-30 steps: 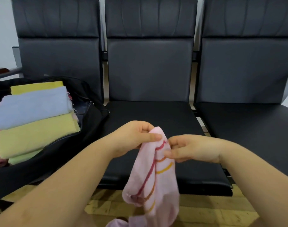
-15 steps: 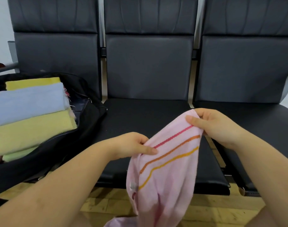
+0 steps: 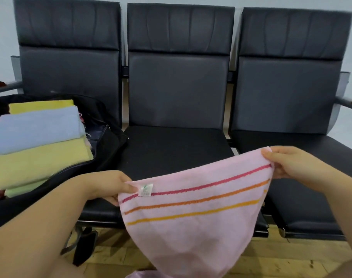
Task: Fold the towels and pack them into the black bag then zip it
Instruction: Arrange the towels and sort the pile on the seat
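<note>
Sitting open on the left seat of the dark padded bench, the black fabric bag (image 3: 103, 157) already holds folded yellow, blue and green towels (image 3: 40, 149). Just right of it, the left hand (image 3: 109, 184) pinches one top corner of a soft pink terry towel with red, orange and yellow stripes (image 3: 193, 213), beside its small white label (image 3: 145, 190), while the right hand (image 3: 291, 163) pinches the opposite corner. Stretched between them above the middle seat, the towel looks light and limp, sagging below, so it is probably best held by its corners and hem.
</note>
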`<action>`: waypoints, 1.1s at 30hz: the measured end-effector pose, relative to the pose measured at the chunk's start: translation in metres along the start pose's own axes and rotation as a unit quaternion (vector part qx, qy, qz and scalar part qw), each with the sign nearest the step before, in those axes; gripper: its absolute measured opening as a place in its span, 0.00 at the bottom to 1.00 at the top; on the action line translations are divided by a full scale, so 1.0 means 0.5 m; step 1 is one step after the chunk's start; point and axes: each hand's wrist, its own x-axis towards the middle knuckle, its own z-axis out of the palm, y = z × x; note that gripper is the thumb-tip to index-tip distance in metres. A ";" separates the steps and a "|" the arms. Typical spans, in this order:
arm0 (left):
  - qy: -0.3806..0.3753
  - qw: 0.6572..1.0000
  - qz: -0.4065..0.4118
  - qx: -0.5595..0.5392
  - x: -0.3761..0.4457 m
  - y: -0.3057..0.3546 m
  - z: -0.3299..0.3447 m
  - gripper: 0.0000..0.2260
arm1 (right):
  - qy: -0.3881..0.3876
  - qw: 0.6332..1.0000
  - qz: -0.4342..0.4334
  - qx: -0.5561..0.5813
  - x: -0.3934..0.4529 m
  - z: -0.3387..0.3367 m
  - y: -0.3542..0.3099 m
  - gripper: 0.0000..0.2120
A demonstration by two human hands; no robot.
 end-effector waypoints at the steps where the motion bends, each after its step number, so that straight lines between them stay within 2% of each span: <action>1: -0.011 0.999 0.005 -0.037 -0.007 -0.007 -0.004 0.09 | -0.032 0.999 0.031 -0.014 -0.003 -0.006 0.012 0.13; 3: -0.046 0.994 0.019 -0.099 -0.025 -0.016 -0.012 0.12 | -0.123 0.983 0.115 -0.077 -0.014 -0.015 0.036 0.14; 5: -0.096 0.983 0.046 -0.151 -0.047 -0.018 -0.016 0.22 | -0.217 0.951 0.182 -0.125 -0.034 -0.025 0.038 0.14; 7: -0.118 0.955 0.113 -0.247 -0.070 -0.012 -0.024 0.30 | -0.249 0.948 0.188 -0.062 -0.048 -0.042 0.027 0.12; 9: -0.062 0.914 0.190 -0.354 -0.089 -0.001 -0.037 0.32 | -0.258 0.953 0.142 0.063 -0.052 -0.065 0.016 0.20; 11: 0.028 0.902 0.210 -0.376 -0.091 0.008 -0.045 0.34 | -0.248 0.954 0.114 0.127 -0.051 -0.075 0.008 0.30; 12: 0.069 0.912 0.198 -0.354 -0.087 0.009 -0.045 0.35 | -0.210 0.963 0.116 0.124 -0.045 -0.075 0.014 0.32; 13: 0.108 0.928 0.177 -0.308 -0.077 0.005 -0.044 0.33 | -0.160 0.976 0.118 0.094 -0.041 -0.068 0.019 0.28; 15: 0.179 0.958 0.131 -0.181 -0.061 0.003 -0.038 0.17 | -0.068 0.992 0.109 -0.020 -0.034 -0.051 0.023 0.15; 16: 0.209 0.965 0.109 -0.116 -0.055 0.006 -0.035 0.10 | -0.035 0.989 0.105 -0.094 -0.027 -0.047 0.028 0.13; 17: 0.228 0.967 0.096 -0.060 -0.049 0.010 -0.035 0.09 | -0.012 0.983 0.104 -0.148 -0.023 -0.043 0.029 0.13; 19: 0.253 0.965 0.075 -0.009 -0.035 0.021 -0.029 0.14 | 0.008 0.978 0.103 -0.182 -0.015 -0.031 0.026 0.15; 21: 0.285 0.955 0.060 -0.049 -0.004 0.028 -0.020 0.15 | 0.039 0.984 0.100 -0.144 0.001 -0.011 0.023 0.16; 24: 0.339 0.908 0.078 -0.232 0.056 0.040 0.001 0.11 | 0.117 0.990 0.083 -0.012 0.048 0.035 0.035 0.08; 26: 0.415 0.886 0.096 -0.182 0.103 0.047 0.016 0.09 | 0.153 0.984 0.048 -0.073 0.090 0.074 0.048 0.07; 28: 0.453 0.883 0.101 -0.071 0.139 0.053 0.043 0.09 | 0.132 0.980 0.023 -0.145 0.119 0.121 0.057 0.11; 31: 0.375 0.919 0.101 0.072 0.199 0.045 0.094 0.24 | 0.062 0.982 -0.045 -0.173 0.137 0.196 0.075 0.25; 33: 0.330 0.923 0.072 0.182 0.245 0.024 0.110 0.32 | 0.036 0.963 -0.052 -0.260 0.165 0.234 0.111 0.37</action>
